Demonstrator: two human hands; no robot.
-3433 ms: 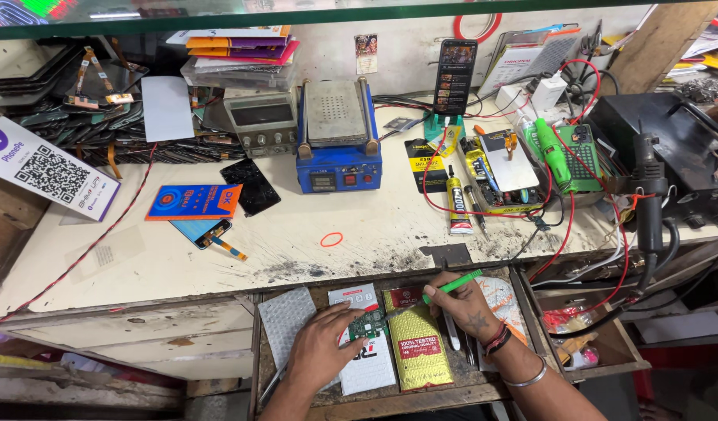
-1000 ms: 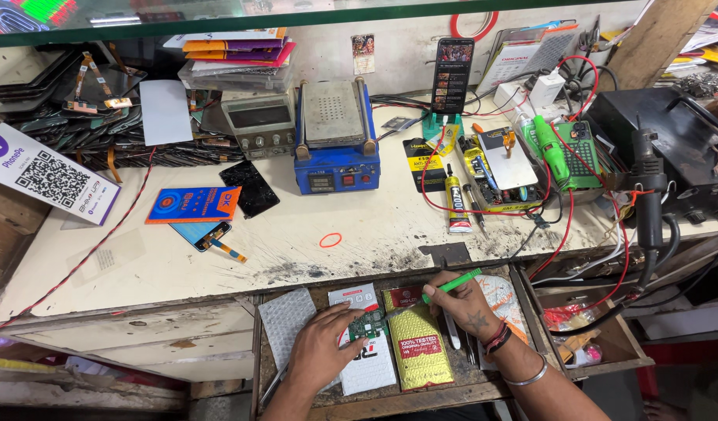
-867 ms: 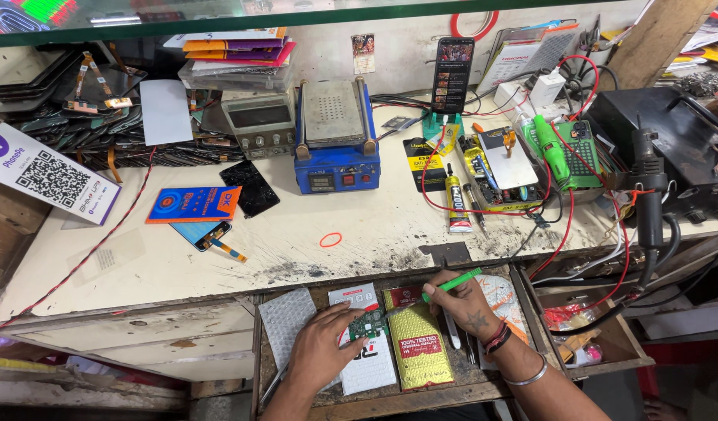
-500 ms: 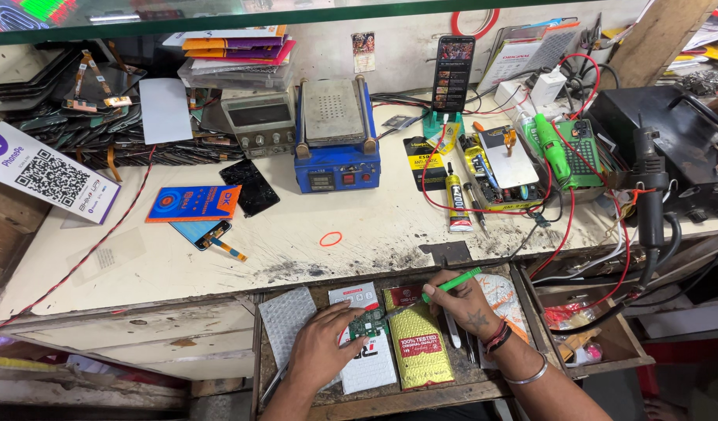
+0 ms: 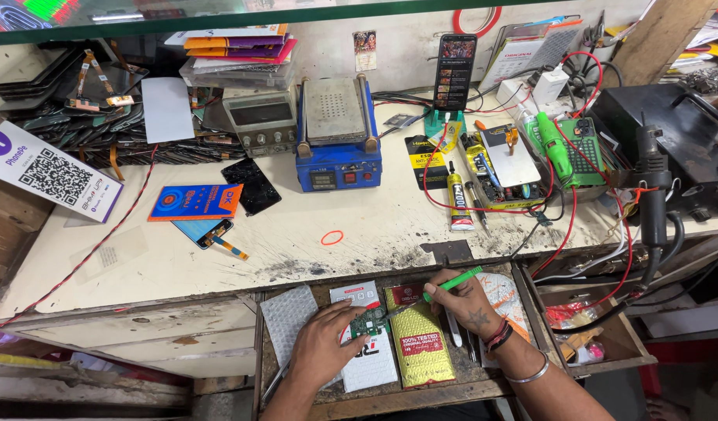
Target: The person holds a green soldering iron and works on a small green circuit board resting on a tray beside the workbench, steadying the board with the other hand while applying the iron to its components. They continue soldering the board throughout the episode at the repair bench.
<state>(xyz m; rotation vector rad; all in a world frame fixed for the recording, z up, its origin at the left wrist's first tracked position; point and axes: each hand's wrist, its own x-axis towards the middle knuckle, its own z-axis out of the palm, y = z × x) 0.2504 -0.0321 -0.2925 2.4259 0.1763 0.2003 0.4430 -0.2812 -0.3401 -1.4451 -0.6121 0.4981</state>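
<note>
Presently: board point(image 5: 367, 323), small, light, stiff, fragile; left hand point(image 5: 325, 348) pins its edge in drawer point(image 5: 410, 388) below bench front edge; right hand point(image 5: 466, 298) grips green tool point(image 5: 451, 284).

Beyond the hands, the pale, scuffed, matt worktop point(image 5: 374, 234) carries a blue painted-metal heating plate point(image 5: 337, 132), while just beside them lie a glossy gold foil pouch point(image 5: 421, 347) and a smooth green plastic screwdriver point(image 5: 452, 282).

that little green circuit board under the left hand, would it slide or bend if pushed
The small green circuit board looks thin and rigid, so probably stiff and light. It rests on a smooth white packet, so it may slide; the left hand pins it while the right hand holds a green-handled tool.
</note>
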